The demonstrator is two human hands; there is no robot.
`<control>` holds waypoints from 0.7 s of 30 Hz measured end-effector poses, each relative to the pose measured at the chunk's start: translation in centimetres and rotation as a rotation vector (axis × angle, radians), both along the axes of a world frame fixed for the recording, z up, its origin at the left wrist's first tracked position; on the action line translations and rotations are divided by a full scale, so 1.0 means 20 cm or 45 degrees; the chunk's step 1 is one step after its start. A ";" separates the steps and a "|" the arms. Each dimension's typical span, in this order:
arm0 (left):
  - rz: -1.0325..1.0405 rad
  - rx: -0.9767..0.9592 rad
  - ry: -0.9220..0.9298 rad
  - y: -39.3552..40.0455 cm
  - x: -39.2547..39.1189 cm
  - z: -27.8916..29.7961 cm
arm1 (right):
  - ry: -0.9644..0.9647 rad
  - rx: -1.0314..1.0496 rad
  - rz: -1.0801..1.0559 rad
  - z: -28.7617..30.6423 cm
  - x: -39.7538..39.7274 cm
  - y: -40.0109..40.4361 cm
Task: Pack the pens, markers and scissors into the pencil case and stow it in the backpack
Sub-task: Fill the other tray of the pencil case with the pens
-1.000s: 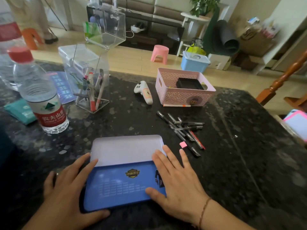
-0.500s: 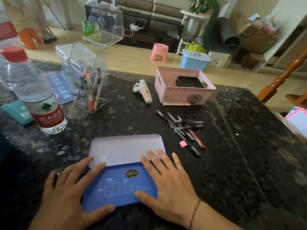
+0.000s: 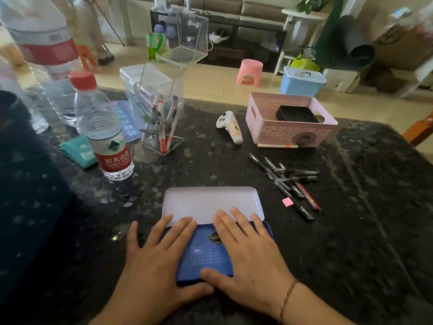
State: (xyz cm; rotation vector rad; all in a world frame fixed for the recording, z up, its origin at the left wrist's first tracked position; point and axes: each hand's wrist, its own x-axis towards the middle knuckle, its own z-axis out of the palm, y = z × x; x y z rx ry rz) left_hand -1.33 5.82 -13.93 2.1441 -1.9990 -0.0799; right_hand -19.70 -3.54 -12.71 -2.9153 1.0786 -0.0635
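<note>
**Fingers flat on the open pencil case**

Fingers (image 3: 180,227) of our left hand (image 3: 152,261) and right hand (image 3: 248,252) lie straight, pressing the blue half of the pencil case (image 3: 210,231), gripping nothing. We judge it a stiff, light, slick tin, best taken by its long edges. It sits near us on the dark surface (image 3: 351,242), long axis left-right, pale half facing away. Pens (image 3: 285,181) lie loose to the right, slanting away-left to near-right.

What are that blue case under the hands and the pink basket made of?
The blue case looks like thin painted metal, perhaps tin: crisp rolled rim, smooth pale lid interior. It could be hard plastic. The pink basket looks like matte moulded plastic, its walls pierced with a regular pattern.
</note>
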 end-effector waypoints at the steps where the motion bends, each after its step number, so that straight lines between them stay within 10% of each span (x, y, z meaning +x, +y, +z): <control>1: 0.019 0.010 0.013 0.00 0.00 0.00 | -0.006 0.002 -0.008 0.00 0.01 0.00; 21: 0.043 0.017 -0.019 0.00 -0.06 0.00 | 0.229 0.269 0.090 0.10 -0.02 -0.04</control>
